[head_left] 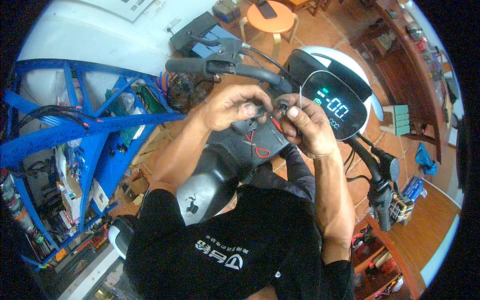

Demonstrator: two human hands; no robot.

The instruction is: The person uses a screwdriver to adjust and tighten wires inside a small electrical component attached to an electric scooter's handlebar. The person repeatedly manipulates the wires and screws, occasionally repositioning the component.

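My left hand point(237, 106) is closed, pinching a small dark piece point(258, 111) between thumb and fingertips. Close beside it, my right hand point(307, 125) grips a small black part that looks like a plug connector point(283, 106). A thin metal shaft point(300, 95) sticks up by the right thumb; its other end is hidden. Both hands are above the dark body point(227, 150) of an electric scooter, between its handlebar and the seat. Below the fingers, a looped red wire point(261, 151) comes out of the body. The scooter's display point(335, 105) is lit, just beyond my right hand.
The left handlebar grip point(185, 65) reaches across ahead of my left hand. A blue metal rack point(95, 150) with cables and parts stands at the left. Farther off is an orange stool point(270, 19) carrying a phone point(266, 9). Wooden shelving point(390, 260) stands at the lower right.
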